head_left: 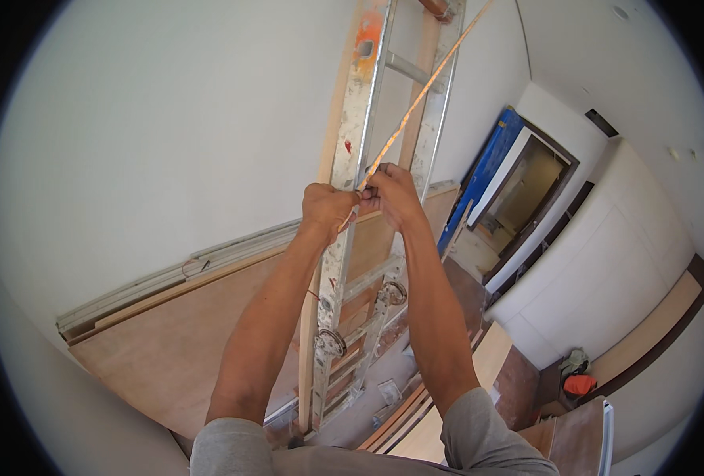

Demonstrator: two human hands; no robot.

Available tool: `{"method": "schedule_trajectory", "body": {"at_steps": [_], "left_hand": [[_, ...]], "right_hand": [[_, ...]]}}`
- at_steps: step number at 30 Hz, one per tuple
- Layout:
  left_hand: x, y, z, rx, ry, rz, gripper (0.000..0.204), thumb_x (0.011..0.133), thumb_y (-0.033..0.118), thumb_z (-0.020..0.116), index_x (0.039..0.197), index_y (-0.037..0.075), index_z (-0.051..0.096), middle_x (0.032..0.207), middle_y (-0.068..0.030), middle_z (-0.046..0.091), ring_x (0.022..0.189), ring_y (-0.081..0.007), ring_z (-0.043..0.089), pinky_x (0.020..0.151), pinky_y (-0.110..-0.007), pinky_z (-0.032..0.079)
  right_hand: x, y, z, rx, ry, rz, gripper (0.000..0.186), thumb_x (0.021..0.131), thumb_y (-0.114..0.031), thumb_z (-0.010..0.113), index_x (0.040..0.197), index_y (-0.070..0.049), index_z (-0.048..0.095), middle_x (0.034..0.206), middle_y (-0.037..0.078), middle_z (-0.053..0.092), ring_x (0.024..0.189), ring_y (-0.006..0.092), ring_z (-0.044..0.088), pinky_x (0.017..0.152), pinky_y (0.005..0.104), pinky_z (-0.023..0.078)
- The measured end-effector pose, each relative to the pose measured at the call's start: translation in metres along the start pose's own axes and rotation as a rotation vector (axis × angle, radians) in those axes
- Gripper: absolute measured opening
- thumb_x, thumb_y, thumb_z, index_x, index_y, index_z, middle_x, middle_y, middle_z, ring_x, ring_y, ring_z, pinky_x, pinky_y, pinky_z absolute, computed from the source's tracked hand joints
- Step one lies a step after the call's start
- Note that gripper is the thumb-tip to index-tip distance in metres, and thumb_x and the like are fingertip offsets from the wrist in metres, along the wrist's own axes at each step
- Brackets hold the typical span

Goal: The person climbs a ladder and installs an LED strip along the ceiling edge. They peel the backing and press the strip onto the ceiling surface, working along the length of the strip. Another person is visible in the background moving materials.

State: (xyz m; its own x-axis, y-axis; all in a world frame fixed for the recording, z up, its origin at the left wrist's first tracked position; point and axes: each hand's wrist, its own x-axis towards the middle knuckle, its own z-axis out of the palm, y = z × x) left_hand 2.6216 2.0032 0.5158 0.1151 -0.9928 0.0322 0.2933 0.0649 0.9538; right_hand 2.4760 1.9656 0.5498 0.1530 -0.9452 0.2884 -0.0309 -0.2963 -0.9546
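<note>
A blue panel (485,171) stands beside a doorway (524,194), with perhaps an orange bag (579,385) farther right.

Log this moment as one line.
left hand: grips orange cord | right hand: fingers curled at cord, grip unclear | ladder: paint-spattered, behind hands

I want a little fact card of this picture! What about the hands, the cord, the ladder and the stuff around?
Left hand: closed on a thin orange cord
Right hand: pinching the same cord, close beside the left
Cord: slants from the hands toward the upper right
Ladder: paint-spotted silver metal ladder, behind the hands
White wall: large flat brown board along it
Far end: tall blue panel beside a dark-framed doorway
</note>
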Motion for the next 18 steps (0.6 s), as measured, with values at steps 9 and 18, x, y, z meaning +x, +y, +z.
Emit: {"method": "schedule_trajectory", "body": {"at_steps": [9, 18], "left_hand": [[-0.001, 0.001, -0.001, -0.003, -0.045, -0.001, 0.02, 0.082, 0.005, 0.078, 0.074, -0.004, 0.063, 0.064, -0.0125, 0.063, 0.047, -0.0159, 0.058, 0.038, -0.028, 0.044], [-0.01, -0.005, -0.016, -0.045, -0.144, -0.032, 0.01, 0.084, 0.002, 0.07, 0.082, -0.008, 0.066, 0.076, -0.0146, 0.068, 0.057, -0.0169, 0.064, 0.044, -0.028, 0.048]], "right_hand": [[-0.006, 0.009, 0.002, 0.007, -0.035, -0.029, 0.022, 0.09, -0.008, 0.061, 0.103, 0.009, 0.057, 0.088, 0.014, 0.065, 0.073, 0.0206, 0.069, 0.063, 0.0336, 0.061], [0.0, 0.003, 0.019, -0.194, 0.095, -0.011, 0.024, 0.087, -0.012, 0.06, 0.098, 0.009, 0.055, 0.082, 0.015, 0.062, 0.064, 0.0192, 0.065, 0.052, 0.0343, 0.057]]}}
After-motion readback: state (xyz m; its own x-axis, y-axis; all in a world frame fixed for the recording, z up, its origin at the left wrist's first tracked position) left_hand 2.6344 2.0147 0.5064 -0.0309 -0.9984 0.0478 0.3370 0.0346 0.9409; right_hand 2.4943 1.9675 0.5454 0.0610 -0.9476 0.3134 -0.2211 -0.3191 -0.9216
